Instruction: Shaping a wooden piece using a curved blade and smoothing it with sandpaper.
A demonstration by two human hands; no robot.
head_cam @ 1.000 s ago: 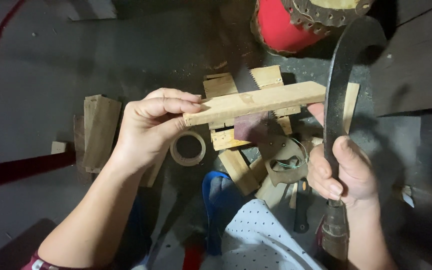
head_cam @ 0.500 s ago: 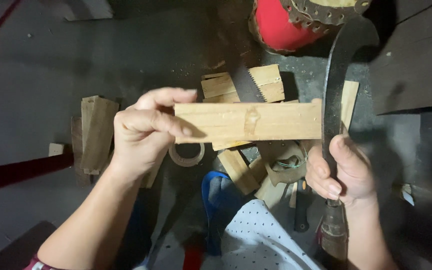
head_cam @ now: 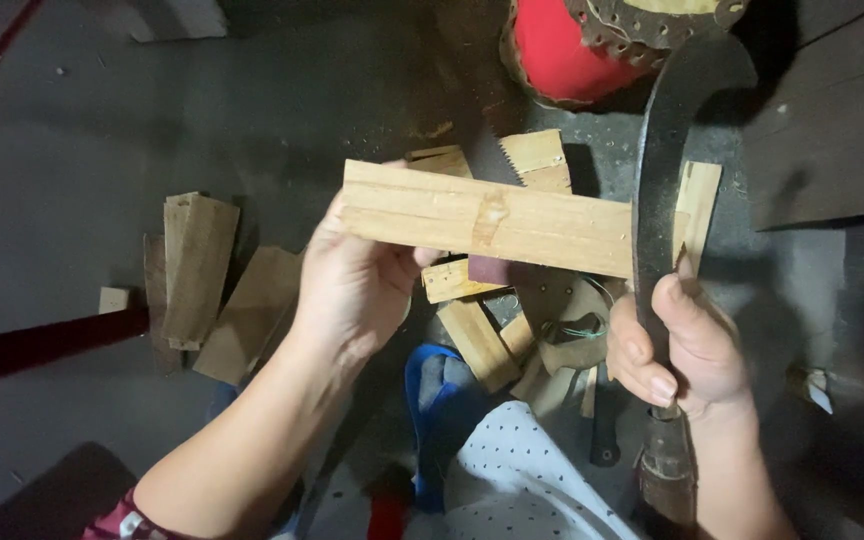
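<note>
My left hand (head_cam: pixel 352 285) grips the left end of a flat pale wooden board (head_cam: pixel 487 217), held level with its broad face turned up toward me. My right hand (head_cam: pixel 677 345) is closed around the lower part of a long dark curved blade (head_cam: pixel 667 160), which stands upright with its edge against the board's right end. The blade's wooden handle (head_cam: pixel 667 470) sticks out below my fist.
Several cut wood pieces (head_cam: pixel 197 265) lie on the dark floor to the left and under the board (head_cam: pixel 477 340). A red round container (head_cam: pixel 562 50) sits at the top. A blue strap (head_cam: pixel 432 400) and white dotted cloth (head_cam: pixel 522 480) lie below.
My left hand has turned the board from edge-on to face-up and shifted it left and upward; the blade now meets the board's right end. My right hand has barely moved.
</note>
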